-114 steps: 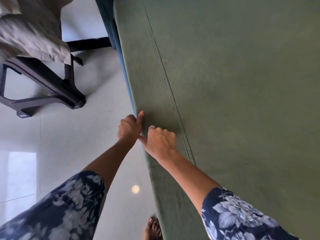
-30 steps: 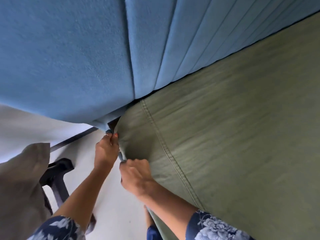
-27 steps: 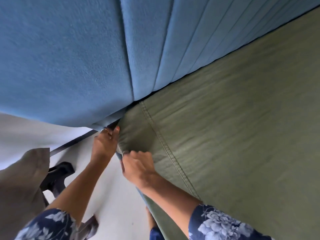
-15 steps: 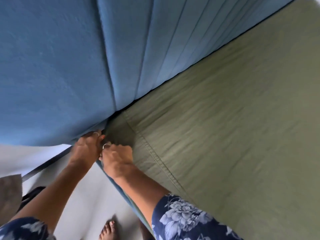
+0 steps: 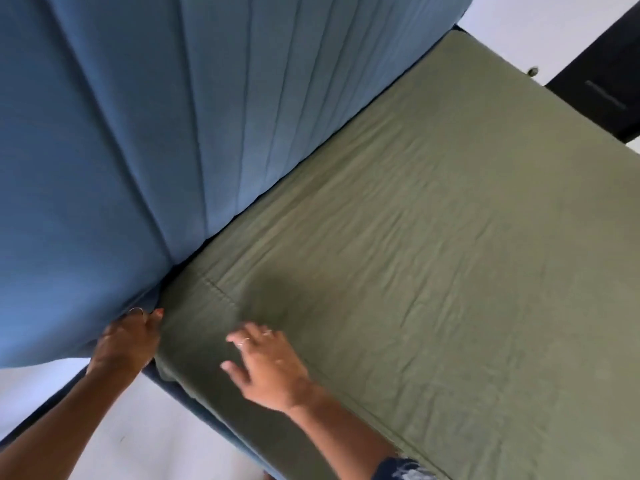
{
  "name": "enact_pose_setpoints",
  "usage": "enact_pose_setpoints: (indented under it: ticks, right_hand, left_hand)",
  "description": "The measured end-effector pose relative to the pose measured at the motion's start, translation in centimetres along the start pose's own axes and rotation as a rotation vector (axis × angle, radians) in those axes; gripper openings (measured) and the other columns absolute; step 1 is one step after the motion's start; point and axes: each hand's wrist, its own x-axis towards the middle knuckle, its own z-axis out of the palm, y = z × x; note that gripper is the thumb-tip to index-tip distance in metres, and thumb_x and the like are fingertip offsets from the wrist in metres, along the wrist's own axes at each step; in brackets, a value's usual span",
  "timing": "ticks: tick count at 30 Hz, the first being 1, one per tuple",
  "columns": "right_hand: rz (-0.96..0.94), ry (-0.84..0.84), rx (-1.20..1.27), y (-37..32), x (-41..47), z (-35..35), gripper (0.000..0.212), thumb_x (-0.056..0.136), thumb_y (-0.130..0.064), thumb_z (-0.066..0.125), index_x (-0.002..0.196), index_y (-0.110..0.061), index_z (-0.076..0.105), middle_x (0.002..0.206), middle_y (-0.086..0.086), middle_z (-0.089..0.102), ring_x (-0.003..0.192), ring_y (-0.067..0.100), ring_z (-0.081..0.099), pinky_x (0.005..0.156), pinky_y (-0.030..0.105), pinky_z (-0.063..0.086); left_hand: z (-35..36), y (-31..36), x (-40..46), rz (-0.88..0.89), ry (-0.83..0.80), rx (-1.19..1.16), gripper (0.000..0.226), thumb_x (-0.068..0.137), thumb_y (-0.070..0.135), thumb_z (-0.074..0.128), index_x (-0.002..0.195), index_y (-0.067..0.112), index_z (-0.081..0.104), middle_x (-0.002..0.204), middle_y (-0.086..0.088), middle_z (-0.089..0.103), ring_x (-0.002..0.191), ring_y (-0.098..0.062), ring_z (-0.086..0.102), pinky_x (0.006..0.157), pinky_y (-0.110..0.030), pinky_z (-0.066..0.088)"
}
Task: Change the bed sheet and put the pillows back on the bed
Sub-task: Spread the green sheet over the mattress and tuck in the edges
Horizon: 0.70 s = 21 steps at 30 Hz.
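1. Green bed sheet (image 5: pixel 433 258) covers the mattress of the bed, spread flat across its top from the near corner to the far edge, with fine wrinkles running across the cloth.
2. A stitched hem line crosses the sheet near the corner of the bed closest to the person.
3. At that corner the sheet folds down over the side of the mattress, and a dark blue bed frame (image 5: pixel 180 393) shows just under its lower edge.
4. A padded blue headboard (image 5: pixel 145 126) with long vertical channels stands along the head edge of the bed, meeting the sheet in a dark seam.
5. The left hand (image 5: pixel 126 341) is at the near corner where headboard and mattress meet, its fingers curled against the blue padding and reaching into the gap; whether it pinches cloth there cannot be told. A ring shows on one finger and the nails are painted red.
6. The right hand (image 5: pixel 266 363) lies over the sheet just inside the same corner, fingers straight and spread, holding nothing; it is blurred. Rings show on two fingers.
7. The two hands are apart, with the corner of the sheet between them.
8. A blue floral sleeve (image 5: pixel 398 469) covers the right arm at the bottom edge.
9. Pale floor (image 5: pixel 145 445) lies beside the bed, and dark furniture (image 5: pixel 602 71) stands beyond the far corner.
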Motion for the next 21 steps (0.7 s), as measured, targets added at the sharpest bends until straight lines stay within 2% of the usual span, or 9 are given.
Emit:
enact_pose_setpoints:
  ticks: [3,5,9,11,13,15,16,18,21]
  right_hand:
    - [0.171,0.198,-0.213,8.4,-4.0,-1.8,0.045,0.09,-0.048,0.046,0.118,-0.015,0.06,0.124,0.009,0.06,0.109,0.027,0.061,0.092,0.037,0.049]
    - [0.444,0.296,-0.292,13.5,-6.1,-2.8,0.061,0.092,-0.056,0.035,0.123,-0.01,0.061,0.133,0.014,0.056,0.119,0.03,0.057,0.099,0.042,0.046]
    - [0.833,0.318,-0.14,15.1,-6.9,-1.3,0.089,0.087,-0.066,0.017,0.146,-0.002,0.034,0.156,0.019,0.02,0.144,0.031,0.022,0.117,0.045,0.022]
    - [0.588,0.28,-0.14,11.5,-6.4,1.4,0.081,0.089,-0.062,0.031,0.148,-0.005,0.031,0.156,0.02,0.019,0.146,0.032,0.015,0.116,0.047,0.018]
    - [0.042,0.081,-0.161,6.2,-5.8,3.8,0.073,0.092,-0.058,0.039,0.149,-0.015,0.028,0.158,0.009,0.019,0.147,0.023,0.011,0.117,0.045,0.014]
    - [-0.456,-0.127,-0.369,3.1,-5.7,4.1,0.063,0.096,-0.057,0.032,0.151,-0.029,0.021,0.159,-0.005,0.017,0.146,0.013,0.013,0.118,0.039,0.009]
    - [-0.561,-0.168,-0.447,3.2,-5.6,3.7,0.058,0.097,-0.056,0.027,0.151,-0.034,0.02,0.159,-0.009,0.017,0.146,0.01,0.015,0.119,0.037,0.007]
    - [-0.455,-0.063,-0.338,6.6,-5.0,1.6,0.053,0.098,-0.051,0.031,0.148,-0.032,0.031,0.157,-0.005,0.024,0.144,0.014,0.022,0.118,0.039,0.012]
    - [0.05,0.194,-0.245,17.6,-4.6,-3.1,0.053,0.094,-0.046,0.04,0.14,-0.023,0.047,0.152,0.003,0.037,0.139,0.022,0.035,0.11,0.047,0.031]
  left_hand:
    - [0.7,2.5,-0.8,-0.02,0.015,-0.032,0.05,0.1,0.038,0.042,0.135,0.003,0.044,0.135,-0.032,0.045,0.121,-0.052,0.045,0.102,-0.053,0.036]
    - [1.4,3.7,-1.8,0.056,0.019,-0.024,0.059,0.099,0.043,0.039,0.15,0.015,0.027,0.154,-0.018,0.026,0.133,-0.047,0.033,0.11,-0.053,0.028]
    - [3.4,4.4,-3.2,0.132,0.088,0.127,0.062,0.097,0.051,0.033,0.153,0.027,0.019,0.162,-0.001,0.008,0.144,-0.037,0.016,0.113,-0.054,0.019]
    - [4.1,5.5,-3.5,0.172,0.078,0.146,0.063,0.096,0.052,0.031,0.153,0.028,0.018,0.162,0.002,0.005,0.147,-0.032,0.009,0.115,-0.054,0.014]
    - [4.5,7.4,-3.5,0.26,0.056,0.185,0.064,0.096,0.052,0.028,0.153,0.027,0.015,0.162,0.004,0.003,0.148,-0.029,0.005,0.116,-0.053,0.01]
    - [4.3,10.1,-3.0,0.367,0.062,0.194,0.064,0.096,0.05,0.03,0.153,0.024,0.018,0.162,0.003,0.007,0.148,-0.03,0.007,0.116,-0.054,0.011]
    - [4.0,11.7,-2.7,0.411,0.075,0.19,0.063,0.096,0.048,0.033,0.153,0.023,0.02,0.162,0.001,0.009,0.148,-0.03,0.009,0.116,-0.054,0.012]
    - [3.5,14.4,-1.8,0.48,0.089,0.212,0.062,0.098,0.045,0.036,0.153,0.02,0.022,0.161,0.0,0.011,0.148,-0.029,0.01,0.116,-0.052,0.013]
    - [3.5,17.3,-0.4,0.538,0.063,0.278,0.063,0.098,0.046,0.034,0.154,0.021,0.016,0.162,0.003,0.007,0.149,-0.025,0.006,0.118,-0.047,0.011]
